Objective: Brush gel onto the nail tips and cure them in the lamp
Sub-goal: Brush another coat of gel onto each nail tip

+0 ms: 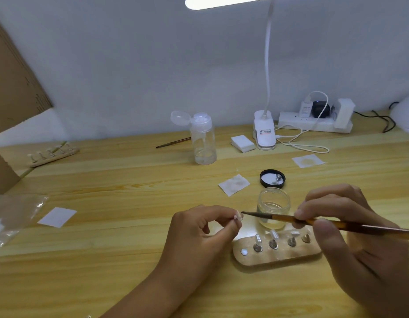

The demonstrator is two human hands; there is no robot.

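Right now the left hand (pixel 199 228) holds one nail tip (pixel 238 217) pinched between thumb and forefinger, lifted above the bench (pixel 130 249). The right hand (pixel 350 226) pinches the brush (pixel 313 222) pen-fashion, its dark bristles meeting the tip's edge. Behind them stands the open jar (pixel 272 211) of gel, and just below is the wooden holder (pixel 277 257) carrying the other tips upright (its leftmost spot holds none). The risk, I judge, lies in that small grip: too much bristle pressure could twist the tip loose, or gel could flood onto the pinching fingers (pixel 231 226). A low right wrist might also knock the standing tips. What looks like the lamp (pixel 405 115), a white dome at the far right edge, sits well apart.
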